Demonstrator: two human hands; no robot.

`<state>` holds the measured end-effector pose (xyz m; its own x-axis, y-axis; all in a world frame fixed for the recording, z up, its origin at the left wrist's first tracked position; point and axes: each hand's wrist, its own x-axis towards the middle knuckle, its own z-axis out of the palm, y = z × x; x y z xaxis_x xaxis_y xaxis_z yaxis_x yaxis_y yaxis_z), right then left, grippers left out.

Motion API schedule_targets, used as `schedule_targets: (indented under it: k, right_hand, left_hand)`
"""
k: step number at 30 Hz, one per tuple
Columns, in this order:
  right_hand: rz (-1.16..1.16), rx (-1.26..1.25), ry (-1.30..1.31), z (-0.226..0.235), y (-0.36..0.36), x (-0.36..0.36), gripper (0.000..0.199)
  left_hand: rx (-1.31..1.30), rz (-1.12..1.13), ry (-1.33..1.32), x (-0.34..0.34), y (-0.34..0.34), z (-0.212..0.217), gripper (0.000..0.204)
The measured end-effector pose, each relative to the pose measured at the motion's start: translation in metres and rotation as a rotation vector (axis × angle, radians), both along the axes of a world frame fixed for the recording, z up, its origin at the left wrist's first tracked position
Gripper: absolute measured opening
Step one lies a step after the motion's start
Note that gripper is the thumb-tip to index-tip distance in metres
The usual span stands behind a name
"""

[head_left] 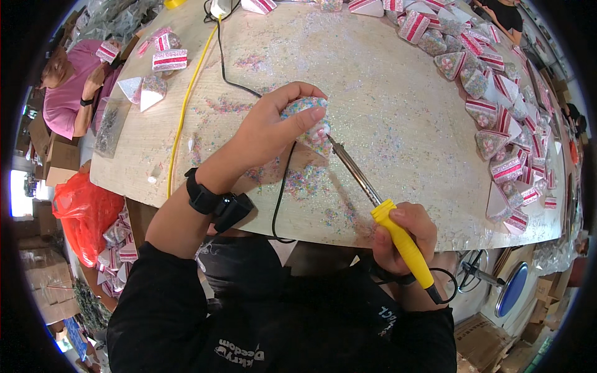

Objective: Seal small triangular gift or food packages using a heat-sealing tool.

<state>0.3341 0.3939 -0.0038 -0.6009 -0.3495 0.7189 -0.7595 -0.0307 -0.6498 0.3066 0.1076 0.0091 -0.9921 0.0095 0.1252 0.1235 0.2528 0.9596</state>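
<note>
My left hand (273, 127) is closed around a glitter-covered piece (319, 143) in pale mixed colours, shaped like the toy cake slices nearby. A small pinkish-white decoration shows on it below my thumb. The fingers and thumb cover much of its upper part. In my right hand (413, 233) is a soldering iron (387, 214) with a yellow handle and a metal shaft. Its tip points up and left and meets, or nearly meets, the decorated face; I cannot tell if they touch. Loose glitter (305, 179) is scattered on the table beneath.
Many toy cake slices (491, 112) are heaped along the table's right side; several (169, 60) lie at upper left. A yellow cable (189, 105) and a black cord (222, 59) cross the table (385, 74). A person in pink (74, 81) sits at left, near a red plastic bag (87, 214).
</note>
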Motion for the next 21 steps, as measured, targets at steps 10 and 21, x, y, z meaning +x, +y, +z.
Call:
schedule_targets:
  k: [10,21]
  right_hand:
    - [0.006,-0.002,-0.017,-0.0001,0.0002,0.0009,0.043]
    - [-0.011,-0.005,-0.021,-0.0006,-0.0036,0.0039,0.026]
  left_hand:
    - [-0.028,0.003,0.024,-0.0002,0.0016,0.0011,0.041]
    - [-0.116,-0.027,-0.010,0.0033,0.0019,0.0076,0.036]
